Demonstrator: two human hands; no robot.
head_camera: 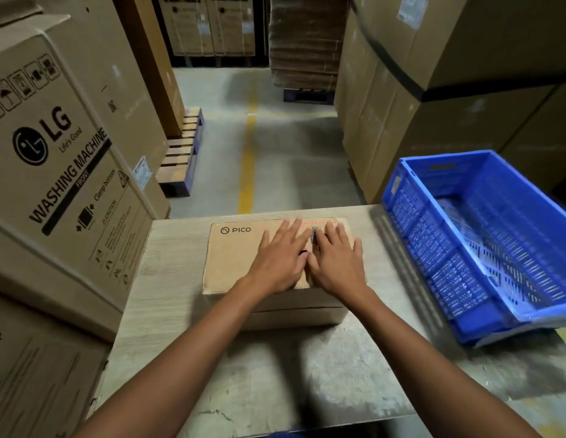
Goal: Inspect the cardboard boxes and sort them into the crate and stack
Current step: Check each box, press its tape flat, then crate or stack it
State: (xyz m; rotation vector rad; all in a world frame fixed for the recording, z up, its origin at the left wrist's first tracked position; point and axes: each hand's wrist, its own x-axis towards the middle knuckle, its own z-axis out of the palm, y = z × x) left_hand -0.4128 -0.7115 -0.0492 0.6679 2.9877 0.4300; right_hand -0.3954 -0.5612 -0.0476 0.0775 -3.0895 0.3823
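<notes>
A brown cardboard box (234, 257) printed with a PICO logo lies flat near the far edge of the wooden table (275, 368). It seems to rest on a second box (294, 316) of the same size beneath it. My left hand (280, 259) and my right hand (335, 259) both lie palm-down on the lid, side by side, fingers spread and pointing away from me. Neither hand grips anything. An empty blue plastic crate (483, 245) stands on the table's right side, a little apart from the box.
Large LG washing machine cartons (60, 159) rise close on the left, and tall cartons (433, 99) on the right. Beyond the table runs a concrete aisle with a yellow line (248, 159), wooden pallets (183, 153) and stacked flat cardboard (307, 42).
</notes>
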